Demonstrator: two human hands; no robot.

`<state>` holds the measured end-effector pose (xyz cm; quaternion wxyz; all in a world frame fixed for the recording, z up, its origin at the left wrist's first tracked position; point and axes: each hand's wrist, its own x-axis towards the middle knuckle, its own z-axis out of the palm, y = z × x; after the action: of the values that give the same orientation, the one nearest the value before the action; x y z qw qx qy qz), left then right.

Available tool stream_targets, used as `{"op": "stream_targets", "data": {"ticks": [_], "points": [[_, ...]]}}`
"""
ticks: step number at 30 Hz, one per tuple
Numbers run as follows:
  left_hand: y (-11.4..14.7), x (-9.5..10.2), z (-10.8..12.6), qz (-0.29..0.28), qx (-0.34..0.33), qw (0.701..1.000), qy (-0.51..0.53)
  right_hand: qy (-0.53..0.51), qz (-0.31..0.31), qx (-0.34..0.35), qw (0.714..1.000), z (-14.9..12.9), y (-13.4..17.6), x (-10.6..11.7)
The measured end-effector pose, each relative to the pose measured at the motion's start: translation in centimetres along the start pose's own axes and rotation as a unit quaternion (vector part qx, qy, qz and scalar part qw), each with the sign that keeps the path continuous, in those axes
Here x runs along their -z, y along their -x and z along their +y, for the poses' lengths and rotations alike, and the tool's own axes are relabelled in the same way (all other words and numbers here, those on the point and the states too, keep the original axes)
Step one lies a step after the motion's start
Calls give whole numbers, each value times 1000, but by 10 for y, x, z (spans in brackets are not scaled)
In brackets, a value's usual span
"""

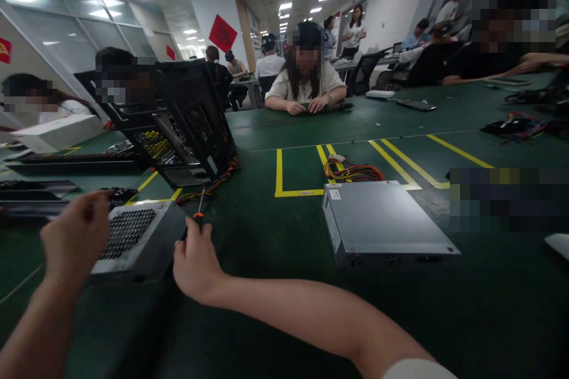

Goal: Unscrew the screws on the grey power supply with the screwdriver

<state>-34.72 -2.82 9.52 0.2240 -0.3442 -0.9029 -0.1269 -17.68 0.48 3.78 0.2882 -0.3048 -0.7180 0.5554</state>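
My right hand (pixel 195 260) is closed round a screwdriver (pixel 200 213) with a black and orange handle. Its metal shaft points up and away, toward the foot of a black open computer case (pixel 195 124). My left hand (pixel 77 234) is raised at the left with its fingers curled together; whatever they pinch, if anything, is hidden. Between my hands a grey power supply (pixel 155 243) with a perforated grille lies on the green table, just right of my left hand. Another power supply (pixel 382 216) lies farther right, a bundle of coloured cables (pixel 355 170) behind it.
Yellow tape lines (pixel 300 193) mark areas on the green table (pixel 275 320). Dark panels (pixel 38 189) and a white box (pixel 57 132) are at the left. A phone (pixel 416 105) and loose cables (pixel 524 127) lie at the right. A person (pixel 306 77) sits across the table.
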Motion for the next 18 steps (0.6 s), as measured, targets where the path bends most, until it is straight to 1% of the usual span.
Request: {"op": "stream_targets", "data": {"ticks": [1, 2, 3, 4, 5, 7, 8, 10, 12, 15, 18], "points": [[10, -7, 22, -10, -60, 998, 24, 0, 22, 15, 1000, 0, 15, 15], [21, -16, 46, -51, -131, 989, 46, 1, 31, 36, 999, 0, 31, 31], [31, -26, 70, -105, -207, 971, 65, 11, 43, 48, 998, 0, 49, 49], [40, -38, 92, -161, -255, 951, 60, 27, 38, 55, 997, 0, 68, 67], [46, -50, 111, -203, -277, 939, 32, 43, 21, 58, 997, -1, 86, 85], [52, -73, 135, -226, -303, 926, -11, 74, -2, 51, 996, 0, 122, 121], [51, -82, 140, -232, -312, 921, -22, 95, -6, 52, 994, 2, 139, 138], [47, -96, 142, -255, -316, 913, -35, 122, 23, 74, 989, 9, 168, 169], [42, -102, 139, -283, -322, 902, -40, 141, 97, 64, 983, 18, 190, 195], [35, -105, 134, -306, -332, 891, -43, 159, 161, 9, 974, 31, 211, 228], [28, -108, 132, -328, -331, 884, -41, 170, 227, -13, 959, 37, 218, 259]]}}
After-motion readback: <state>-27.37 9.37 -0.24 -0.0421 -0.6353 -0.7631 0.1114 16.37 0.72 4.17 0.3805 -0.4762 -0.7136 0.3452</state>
